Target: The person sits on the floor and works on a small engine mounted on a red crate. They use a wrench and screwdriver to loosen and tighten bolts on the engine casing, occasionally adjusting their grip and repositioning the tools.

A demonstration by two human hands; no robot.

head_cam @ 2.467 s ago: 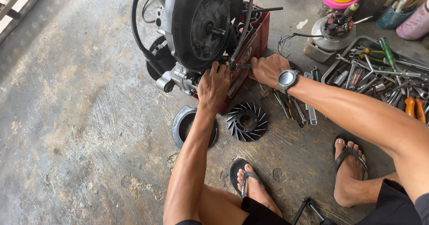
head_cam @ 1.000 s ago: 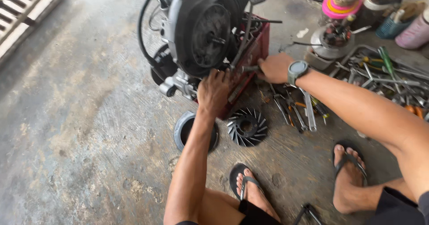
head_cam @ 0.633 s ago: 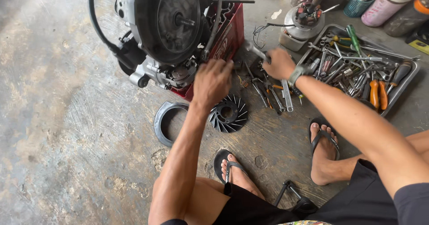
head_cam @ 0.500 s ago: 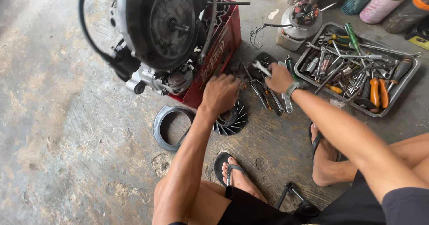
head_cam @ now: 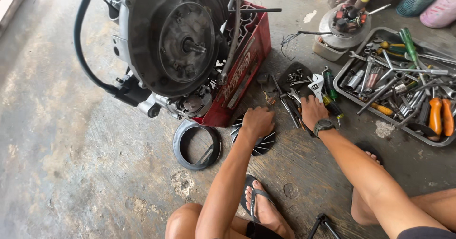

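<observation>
A grey small engine (head_cam: 175, 44) lies on its side on a red plastic crate (head_cam: 242, 73), its round open face and centre shaft turned toward me. My left hand (head_cam: 257, 121) is down on a black finned fan wheel (head_cam: 266, 144) on the concrete floor beside the crate, fingers curled over it. My right hand (head_cam: 311, 110), with a dark watch on its wrist, rests on a heap of loose wrenches and screwdrivers (head_cam: 294, 96) on the floor, near an adjustable wrench (head_cam: 315, 84). Its fingertips are hidden among the tools.
A black ring-shaped cover (head_cam: 197, 145) lies left of the fan wheel. A metal tray (head_cam: 338, 83) of several hand tools sits at the right, a round coil assembly (head_cam: 344, 25) behind it. A black hose (head_cam: 80, 54) loops off the engine. My sandalled foot (head_cam: 263, 206) is below.
Both hands have left the engine and dropped to the floor: the left onto the fan wheel, the right onto the loose tools. My view has swung right and closer.
</observation>
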